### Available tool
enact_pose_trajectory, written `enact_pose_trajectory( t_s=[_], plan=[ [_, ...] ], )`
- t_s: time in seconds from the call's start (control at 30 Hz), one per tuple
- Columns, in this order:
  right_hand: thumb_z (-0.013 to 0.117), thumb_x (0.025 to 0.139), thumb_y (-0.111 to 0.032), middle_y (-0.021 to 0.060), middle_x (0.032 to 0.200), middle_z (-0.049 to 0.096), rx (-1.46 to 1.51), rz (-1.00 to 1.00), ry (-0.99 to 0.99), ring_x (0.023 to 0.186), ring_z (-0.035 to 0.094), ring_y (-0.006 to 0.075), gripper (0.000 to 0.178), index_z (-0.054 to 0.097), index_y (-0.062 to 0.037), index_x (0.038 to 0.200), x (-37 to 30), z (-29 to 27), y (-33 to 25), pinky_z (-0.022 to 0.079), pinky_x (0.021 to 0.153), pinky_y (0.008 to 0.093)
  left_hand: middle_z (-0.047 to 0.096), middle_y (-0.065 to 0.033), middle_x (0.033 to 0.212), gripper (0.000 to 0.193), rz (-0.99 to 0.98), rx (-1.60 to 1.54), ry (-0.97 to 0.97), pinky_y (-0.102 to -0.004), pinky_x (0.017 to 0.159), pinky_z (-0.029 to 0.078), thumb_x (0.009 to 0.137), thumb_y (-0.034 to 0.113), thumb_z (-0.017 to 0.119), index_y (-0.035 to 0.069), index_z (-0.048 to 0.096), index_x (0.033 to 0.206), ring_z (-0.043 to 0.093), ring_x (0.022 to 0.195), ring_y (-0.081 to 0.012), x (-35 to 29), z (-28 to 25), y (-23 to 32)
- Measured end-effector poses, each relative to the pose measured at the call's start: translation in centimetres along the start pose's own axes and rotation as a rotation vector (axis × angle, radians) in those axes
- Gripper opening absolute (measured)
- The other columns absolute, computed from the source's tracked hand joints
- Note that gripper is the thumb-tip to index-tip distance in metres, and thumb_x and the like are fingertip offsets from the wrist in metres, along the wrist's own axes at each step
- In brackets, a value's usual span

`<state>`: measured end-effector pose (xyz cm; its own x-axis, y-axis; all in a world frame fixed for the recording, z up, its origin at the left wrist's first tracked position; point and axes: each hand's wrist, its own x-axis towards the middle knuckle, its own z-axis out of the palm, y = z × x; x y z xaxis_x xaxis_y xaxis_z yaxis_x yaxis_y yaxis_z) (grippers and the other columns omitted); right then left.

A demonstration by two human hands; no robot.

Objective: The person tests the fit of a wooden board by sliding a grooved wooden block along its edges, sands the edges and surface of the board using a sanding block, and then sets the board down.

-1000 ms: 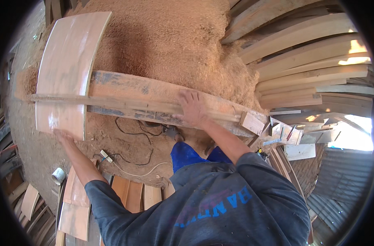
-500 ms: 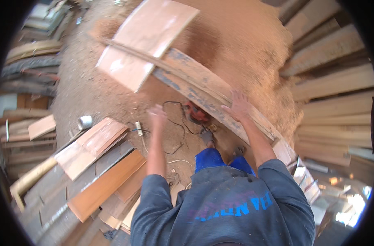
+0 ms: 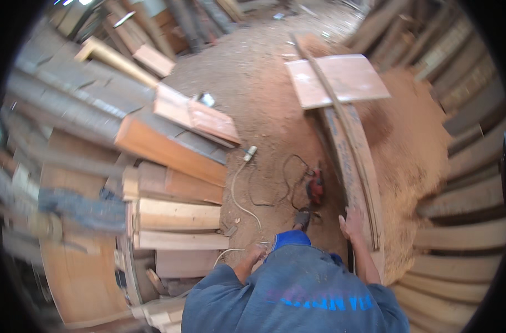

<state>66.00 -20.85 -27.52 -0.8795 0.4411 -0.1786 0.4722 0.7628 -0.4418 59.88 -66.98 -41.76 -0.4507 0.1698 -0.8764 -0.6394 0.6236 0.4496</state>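
My left hand (image 3: 256,255) is low beside my blue-clad knee, fingers curled. A small greyish bit shows at its fingertips, too blurred to name. Farther right, my right hand (image 3: 352,223) rests with spread fingers on the near part of a long, worn wooden beam (image 3: 344,150). A narrow wooden strip (image 3: 356,147) lies lengthwise along that beam. Across the beam's far end sits a thin, pale pinkish panel (image 3: 367,80), with the strip running over it. On the ground left of the beam is a red power tool (image 3: 316,188) with a black cable.
Sawdust (image 3: 408,150) is heaped right of the beam, before stacked boards (image 3: 464,236). To the left lie an orange-brown board (image 3: 169,152), pinkish boards (image 3: 208,119) and pale planks (image 3: 178,215). A white socket block (image 3: 250,152) with a cord lies on the ground.
The view has swung left. My left hand has dropped from in front of me to beside my knee. My right hand still rests on the beam.
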Motion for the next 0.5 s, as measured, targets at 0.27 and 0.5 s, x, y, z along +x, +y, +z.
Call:
enact_pose_trajectory(
  t_s=[0.27,0.5],
  plan=[
    [0.066,0.082,-0.032,0.0266,0.107,0.064,-0.013,-0.208,-0.274,0.108,0.06,0.0423,0.036,0.066,0.0005,0.097,-1.3,3.6,-0.5,0.047,0.096,0.0459,0.07,-0.0257,0.104,0.05,0.147,0.165,0.223,-0.045,0.082,0.052,0.086,0.044,0.053,0.001,0.072,0.104,0.069,0.096,-0.0377,-4.0,4.6,-3.9],
    [0.065,0.082,-0.031,0.0213,0.092,0.069,-0.174,-0.326,-0.635,0.092,0.066,0.0401,0.028,0.068,-0.0038,0.085,-8.3,10.1,-3.3,0.054,0.077,0.0473,0.07,-0.0257,0.109,0.05,-0.054,-0.025,0.446,-0.0442,0.089,0.052,0.086,0.044,0.055,0.003,0.073,0.108,0.068,0.105,-0.0369,-8.8,0.8,-10.6]
  ],
)
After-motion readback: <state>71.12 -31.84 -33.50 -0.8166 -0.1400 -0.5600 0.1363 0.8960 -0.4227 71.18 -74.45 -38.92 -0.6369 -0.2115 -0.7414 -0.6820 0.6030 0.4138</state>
